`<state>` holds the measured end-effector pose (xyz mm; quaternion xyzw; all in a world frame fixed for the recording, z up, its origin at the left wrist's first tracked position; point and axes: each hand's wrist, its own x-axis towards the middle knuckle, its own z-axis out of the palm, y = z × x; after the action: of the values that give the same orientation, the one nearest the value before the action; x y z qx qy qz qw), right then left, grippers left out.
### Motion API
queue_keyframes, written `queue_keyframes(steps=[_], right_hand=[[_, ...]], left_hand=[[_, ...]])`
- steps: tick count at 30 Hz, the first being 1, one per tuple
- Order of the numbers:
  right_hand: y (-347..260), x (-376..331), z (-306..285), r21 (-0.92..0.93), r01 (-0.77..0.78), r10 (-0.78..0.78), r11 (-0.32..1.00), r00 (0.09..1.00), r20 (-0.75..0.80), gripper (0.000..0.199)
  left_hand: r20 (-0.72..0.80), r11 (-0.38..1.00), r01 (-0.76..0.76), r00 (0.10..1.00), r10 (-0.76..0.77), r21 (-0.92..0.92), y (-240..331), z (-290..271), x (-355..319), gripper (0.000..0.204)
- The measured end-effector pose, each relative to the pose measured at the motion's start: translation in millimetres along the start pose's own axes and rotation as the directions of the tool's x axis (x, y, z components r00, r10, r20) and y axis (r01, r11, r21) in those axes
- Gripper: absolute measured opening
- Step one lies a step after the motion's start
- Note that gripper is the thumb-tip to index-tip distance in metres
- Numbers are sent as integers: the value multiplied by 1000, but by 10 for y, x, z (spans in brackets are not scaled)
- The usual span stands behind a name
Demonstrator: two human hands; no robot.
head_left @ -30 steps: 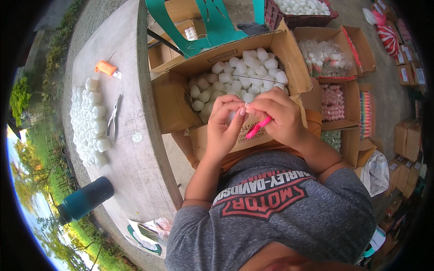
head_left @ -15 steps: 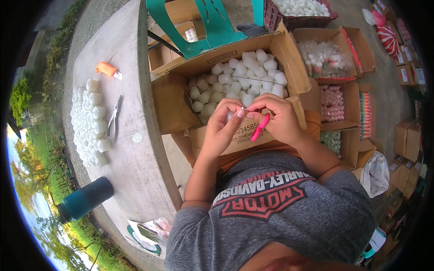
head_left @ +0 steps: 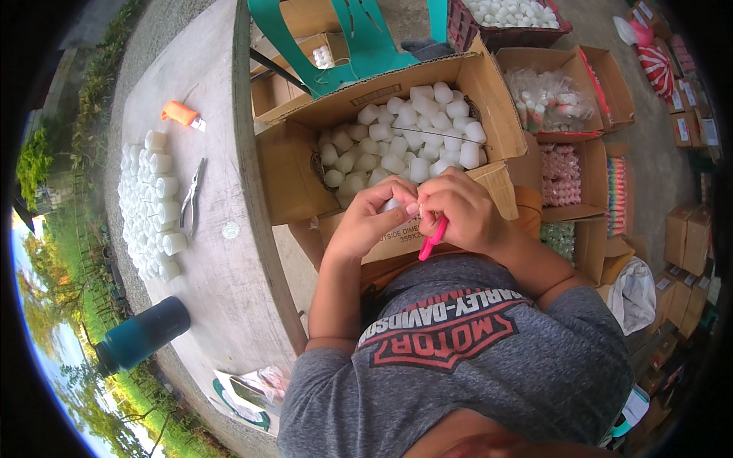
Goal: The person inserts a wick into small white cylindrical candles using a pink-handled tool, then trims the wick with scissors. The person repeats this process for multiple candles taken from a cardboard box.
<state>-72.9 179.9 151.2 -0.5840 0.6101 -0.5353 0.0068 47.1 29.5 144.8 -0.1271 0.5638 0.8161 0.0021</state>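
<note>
The fingertips of both hands meet over the near edge of the big cardboard box [head_left: 290, 175], pinching a small white piece [head_left: 394, 204] between them — only a sliver of it shows past the fingers. The left hand [head_left: 370, 221] curls its thumb and forefinger around the piece from the left; the right hand [head_left: 462, 214] presses in from the right, its fingers bunched tight, and it also grips a pink tool [head_left: 432, 240] whose handle pokes down out of the fist toward the person's grey shirt [head_left: 466, 359]. Inside the box, just beyond the hands, lies a heap of white cylinders [head_left: 405, 137]. To the left of the box runs a concrete table [head_left: 229, 305]; on it, well apart from the box, sit rows of white caps [head_left: 153, 202], a pair of pliers [head_left: 192, 195] just beside them, an orange utility knife [head_left: 182, 114] farther back and a dark teal bottle [head_left: 141, 334] lying nearer the person. To the right of the box stand smaller open cartons [head_left: 565, 99] with bagged pink and white items — one behind it is a red crate [head_left: 508, 19] of white pieces.
</note>
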Motion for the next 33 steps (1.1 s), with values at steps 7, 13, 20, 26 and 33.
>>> queue_keyframes(steps=[7, 13, 20, 26, 33], right_hand=[[65, -91, 64, 714, -499, 659, 491, 749, 71, 12], [47, -63, 84, 548, -558, 679, 623, 733, -26, 12], [73, -23, 81, -60, -82, 63, 995, 958, -278, 27], [58, 0, -43, -154, 41, -67, 987, 983, -169, 33], [135, -5, -48, 43, -224, 227, 974, 967, -116, 25]], left_hand=[[-119, 581, -351, 777, 619, 734, -20, 298, 84, 12], [-231, 640, -308, 753, 616, 704, -72, 310, 130, 8], [-255, 986, -63, 967, 22, -155, -88, 237, 119, 14], [-207, 986, -106, 970, 131, 129, -90, 157, 109, 10], [-159, 875, -273, 919, 360, 400, -124, 164, 136, 8]])
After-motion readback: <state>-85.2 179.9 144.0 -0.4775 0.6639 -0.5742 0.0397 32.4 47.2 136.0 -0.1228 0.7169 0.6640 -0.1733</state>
